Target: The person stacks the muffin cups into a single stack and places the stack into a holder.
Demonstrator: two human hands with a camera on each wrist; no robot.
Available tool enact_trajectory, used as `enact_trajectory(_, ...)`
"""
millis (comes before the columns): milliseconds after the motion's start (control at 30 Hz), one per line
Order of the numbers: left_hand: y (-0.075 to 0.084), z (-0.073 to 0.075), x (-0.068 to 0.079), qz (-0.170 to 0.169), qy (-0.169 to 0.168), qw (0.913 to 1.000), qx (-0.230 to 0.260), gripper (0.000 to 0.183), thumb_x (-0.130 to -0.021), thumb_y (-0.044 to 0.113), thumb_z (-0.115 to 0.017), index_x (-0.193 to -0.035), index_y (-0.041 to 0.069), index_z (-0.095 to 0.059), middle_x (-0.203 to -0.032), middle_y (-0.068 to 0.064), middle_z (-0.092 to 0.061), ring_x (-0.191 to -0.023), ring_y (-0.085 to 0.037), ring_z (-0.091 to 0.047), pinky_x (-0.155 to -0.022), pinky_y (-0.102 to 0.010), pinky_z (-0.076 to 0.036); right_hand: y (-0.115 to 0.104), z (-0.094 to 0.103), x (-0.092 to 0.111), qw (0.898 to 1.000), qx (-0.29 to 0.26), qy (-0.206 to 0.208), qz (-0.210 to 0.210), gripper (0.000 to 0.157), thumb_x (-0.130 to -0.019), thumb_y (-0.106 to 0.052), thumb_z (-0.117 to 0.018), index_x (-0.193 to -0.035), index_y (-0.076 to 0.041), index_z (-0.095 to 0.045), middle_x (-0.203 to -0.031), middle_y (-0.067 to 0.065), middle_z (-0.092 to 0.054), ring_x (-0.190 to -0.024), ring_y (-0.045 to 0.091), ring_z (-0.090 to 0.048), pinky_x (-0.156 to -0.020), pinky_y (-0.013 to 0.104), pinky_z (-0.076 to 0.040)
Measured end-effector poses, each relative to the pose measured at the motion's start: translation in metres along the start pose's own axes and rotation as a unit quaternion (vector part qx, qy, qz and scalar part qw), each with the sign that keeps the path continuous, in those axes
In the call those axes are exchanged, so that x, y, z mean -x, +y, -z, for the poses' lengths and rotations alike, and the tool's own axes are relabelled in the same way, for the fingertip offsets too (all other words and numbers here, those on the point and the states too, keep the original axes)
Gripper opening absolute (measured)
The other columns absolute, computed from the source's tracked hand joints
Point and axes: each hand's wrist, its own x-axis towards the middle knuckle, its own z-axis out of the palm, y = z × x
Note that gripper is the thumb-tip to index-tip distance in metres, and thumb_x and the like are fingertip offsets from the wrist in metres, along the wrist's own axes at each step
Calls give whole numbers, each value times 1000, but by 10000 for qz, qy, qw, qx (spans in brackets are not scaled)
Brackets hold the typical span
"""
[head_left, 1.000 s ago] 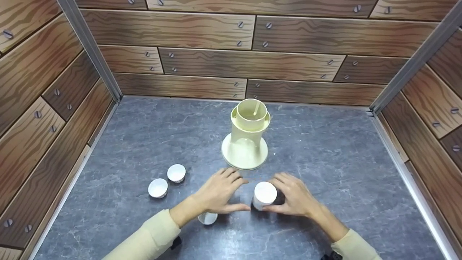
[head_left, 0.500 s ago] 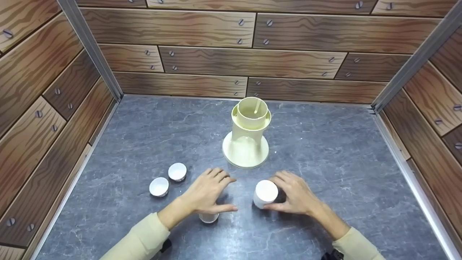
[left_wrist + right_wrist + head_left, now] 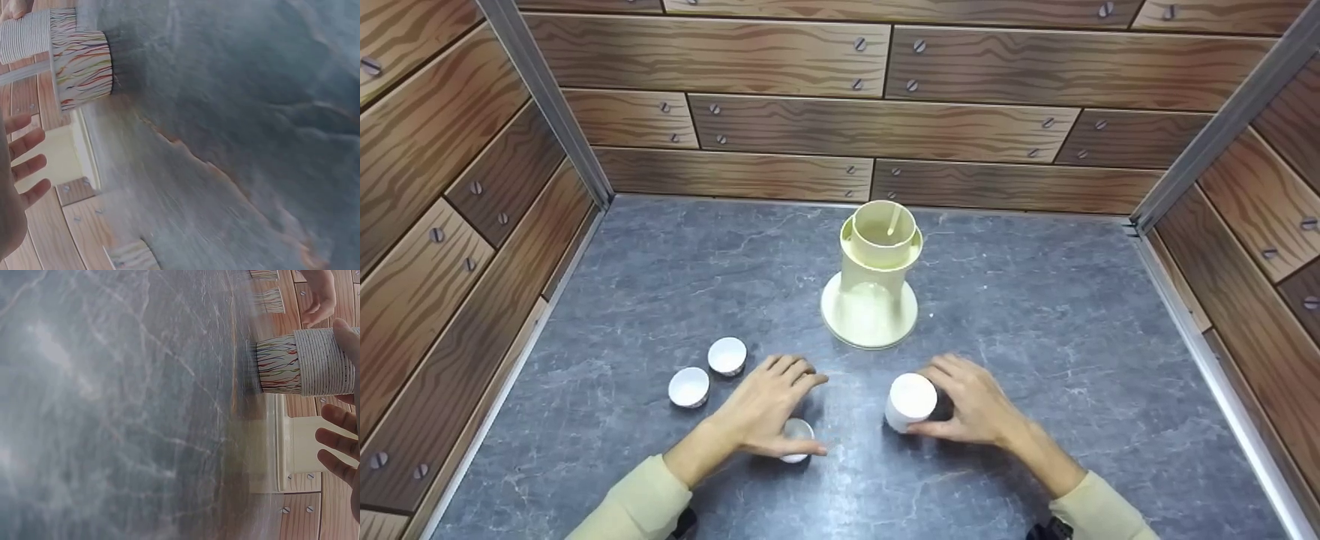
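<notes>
A white cup stack stands on the grey marbled tabletop, mouth up and long axis vertical, nearer the person than the cream holder. Fine multicoloured streaks decorate its lowest cup. The right hand grips it with the thumb in front; other fingers fan apart, some hidden behind the stack from above. The left hand has fingers loosely spread, its thumb partly covering a single cup.
</notes>
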Motion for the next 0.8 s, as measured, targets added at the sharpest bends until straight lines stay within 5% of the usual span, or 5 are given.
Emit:
enact_trajectory(400, -7, 0, 17, -160, -165, 9992, -333, 98, -73, 88, -68, -140, 16, -62, -130, -2, -66, -129, -26, -59, -108, -43, -48, -1, 0, 0, 10000, -2, -17, -22, 68, -70, -68, -88, -114, -19, -73, -106, -5, -71, -98, 12, -66, -88, 35, -59)
enact_trajectory(800, -15, -2, 32, -195, -264, 9985, -446, 100, -74, 90, -66, -138, 14, -62, -128, -4, -66, -124, -25, -60, -107, -44, -49, 0, 0, -1, 10000, 55, 24, -11, 69, -68, -68, -89, -113, -18, -73, -106, -4, -72, -98, 13, -67, -87, 35, -60)
